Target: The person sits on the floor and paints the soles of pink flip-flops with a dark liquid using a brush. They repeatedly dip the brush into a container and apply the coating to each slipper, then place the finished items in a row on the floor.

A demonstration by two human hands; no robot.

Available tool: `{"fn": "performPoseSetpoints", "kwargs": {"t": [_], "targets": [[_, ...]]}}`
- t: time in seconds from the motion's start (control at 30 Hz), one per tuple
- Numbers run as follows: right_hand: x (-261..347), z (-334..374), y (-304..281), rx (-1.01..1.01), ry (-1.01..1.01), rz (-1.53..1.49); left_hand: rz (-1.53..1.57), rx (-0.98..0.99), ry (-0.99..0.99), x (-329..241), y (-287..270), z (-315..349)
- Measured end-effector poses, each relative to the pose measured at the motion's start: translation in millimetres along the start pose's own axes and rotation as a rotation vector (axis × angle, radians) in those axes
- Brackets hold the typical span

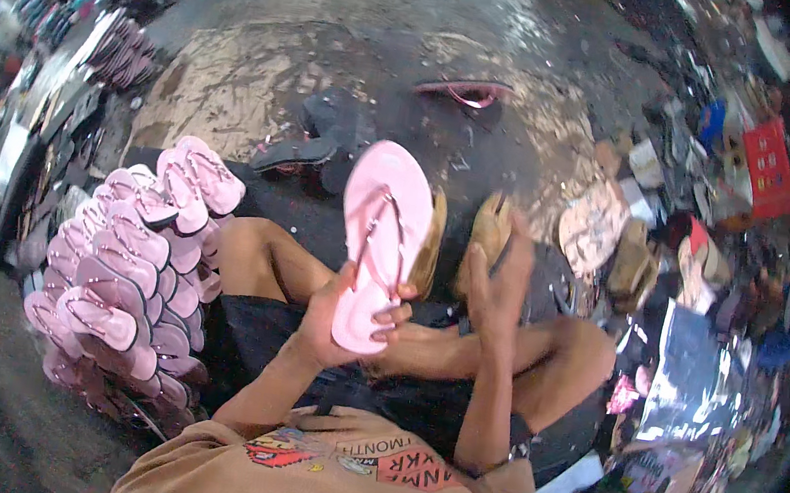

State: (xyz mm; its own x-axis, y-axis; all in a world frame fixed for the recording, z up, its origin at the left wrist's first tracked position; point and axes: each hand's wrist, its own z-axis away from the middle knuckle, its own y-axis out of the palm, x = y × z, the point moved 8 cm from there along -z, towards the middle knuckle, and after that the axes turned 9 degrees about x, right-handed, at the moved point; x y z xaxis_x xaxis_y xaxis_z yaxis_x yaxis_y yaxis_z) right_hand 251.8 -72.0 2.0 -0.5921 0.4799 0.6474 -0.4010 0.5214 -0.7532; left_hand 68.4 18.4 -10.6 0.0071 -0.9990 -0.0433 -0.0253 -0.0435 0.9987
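My left hand [330,323] grips a pale pink flip-flop [389,181] near its heel. The flip-flop stands upright, sole facing me, with a dark pink strap dotted with light spots. My right hand [500,285] is raised to the right of it, its fingers stretched up, apart from the thumb and somewhat blurred. Just behind that thumb is a tan, foot-shaped form [489,227]; whether the hand touches it is unclear. A second tan form [431,251] is partly hidden behind the flip-flop.
To my left a large pile of pink flip-flops [115,285] leans against my knee. Dark soles [297,154] and one pink-strapped flip-flop [466,89] lie ahead on the worn floor [238,76]. Scraps, a red box [770,168] and a shiny plastic sheet [692,375] clutter the right side.
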Motion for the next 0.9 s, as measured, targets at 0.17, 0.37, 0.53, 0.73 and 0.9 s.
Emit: {"fn": "performPoseSetpoints", "kwargs": {"t": [0.17,0.37,0.53,0.73,0.9], "targets": [[98,-37,-58,0.247,-0.379,-0.373,-0.026,-0.105,-0.220,68,29,17],[147,-102,37,0.420,-0.504,-0.435,-1.475,-0.711,0.078,-38,0,96],[192,-135,152,0.482,-0.596,-0.240,-1.749,-1.279,1.048,-150,110,277],[111,-187,275,0.310,-0.564,0.091,-0.753,-1.569,1.827,-92,99,532],[95,-188,238,0.104,0.062,-1.064,-0.358,-1.746,1.666,9,-56,630]]}}
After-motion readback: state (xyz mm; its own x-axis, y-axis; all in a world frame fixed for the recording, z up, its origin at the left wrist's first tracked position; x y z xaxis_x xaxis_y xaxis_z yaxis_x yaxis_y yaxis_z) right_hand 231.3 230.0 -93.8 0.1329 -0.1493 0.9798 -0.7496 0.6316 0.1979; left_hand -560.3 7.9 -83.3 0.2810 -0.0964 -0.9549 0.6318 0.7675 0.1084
